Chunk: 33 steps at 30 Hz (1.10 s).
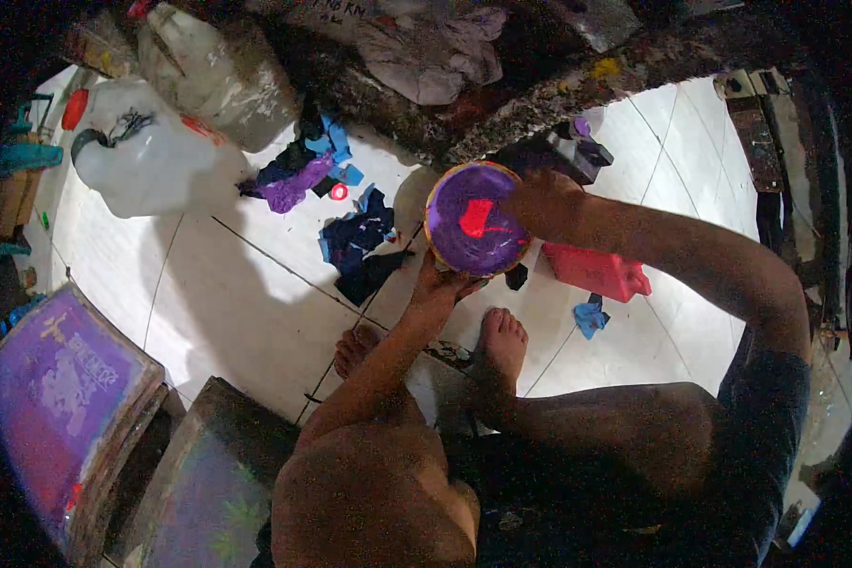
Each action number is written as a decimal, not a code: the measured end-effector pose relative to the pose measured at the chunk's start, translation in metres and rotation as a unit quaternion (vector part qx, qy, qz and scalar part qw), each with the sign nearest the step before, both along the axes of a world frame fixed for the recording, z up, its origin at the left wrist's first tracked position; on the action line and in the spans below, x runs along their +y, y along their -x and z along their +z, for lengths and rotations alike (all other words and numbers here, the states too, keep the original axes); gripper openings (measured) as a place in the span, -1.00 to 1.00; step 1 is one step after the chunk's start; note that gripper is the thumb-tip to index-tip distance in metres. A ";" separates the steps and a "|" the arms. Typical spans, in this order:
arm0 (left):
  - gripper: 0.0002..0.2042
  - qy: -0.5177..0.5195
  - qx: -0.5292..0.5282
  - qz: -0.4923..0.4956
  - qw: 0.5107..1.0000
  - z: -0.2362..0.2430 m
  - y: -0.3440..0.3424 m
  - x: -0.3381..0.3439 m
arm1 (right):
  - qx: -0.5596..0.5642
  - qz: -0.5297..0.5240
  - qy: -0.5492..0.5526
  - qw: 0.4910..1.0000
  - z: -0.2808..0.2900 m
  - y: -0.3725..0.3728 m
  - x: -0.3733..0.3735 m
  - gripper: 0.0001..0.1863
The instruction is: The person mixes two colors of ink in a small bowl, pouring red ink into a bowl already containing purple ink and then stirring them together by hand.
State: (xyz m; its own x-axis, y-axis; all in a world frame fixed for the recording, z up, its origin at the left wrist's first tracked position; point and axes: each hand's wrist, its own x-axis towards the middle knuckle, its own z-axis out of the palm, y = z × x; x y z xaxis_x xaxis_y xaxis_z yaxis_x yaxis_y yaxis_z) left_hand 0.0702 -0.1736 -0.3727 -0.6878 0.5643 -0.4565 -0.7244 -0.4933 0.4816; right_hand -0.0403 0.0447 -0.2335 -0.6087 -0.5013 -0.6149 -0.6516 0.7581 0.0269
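Note:
My left hand [448,282] is closed on the lower side of a round tub [452,189], which is tilted so that its inside faces me. Purple paint coats the tub's inside, and a bright red patch [476,218] lies in the middle of it. From the right, my right hand [547,206] reaches over the tub's rim with its fingers curled. Its fingertips are dark against the paint, and I cannot make out what they hold.
Dark blue and purple rags [298,182] lie on the white tiles, beside a large white jug [156,151]. A pink-red container [596,272] rests right of the tub. Purple-stained screen frames [71,379] lean at lower left. A paint-crusted ledge [577,104] runs along the far side.

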 end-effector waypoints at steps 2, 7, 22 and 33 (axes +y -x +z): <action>-0.28 -0.014 0.013 0.014 1.000 -0.001 0.000 0.002 | -0.032 0.012 0.013 0.999 -0.018 -0.015 0.014 -0.85; -0.27 -0.051 0.040 0.017 0.998 -0.032 -0.007 0.006 | -0.045 -0.029 0.027 0.998 -0.029 -0.006 -0.008 -0.80; -0.23 -0.015 0.050 0.036 0.998 -0.016 -0.003 0.004 | 0.010 -0.030 0.020 0.999 -0.032 -0.015 0.005 -0.80; -0.28 -0.027 0.042 0.028 0.998 -0.004 -0.003 -0.002 | -0.083 -0.098 -0.020 0.991 -0.031 -0.014 -0.009 -0.78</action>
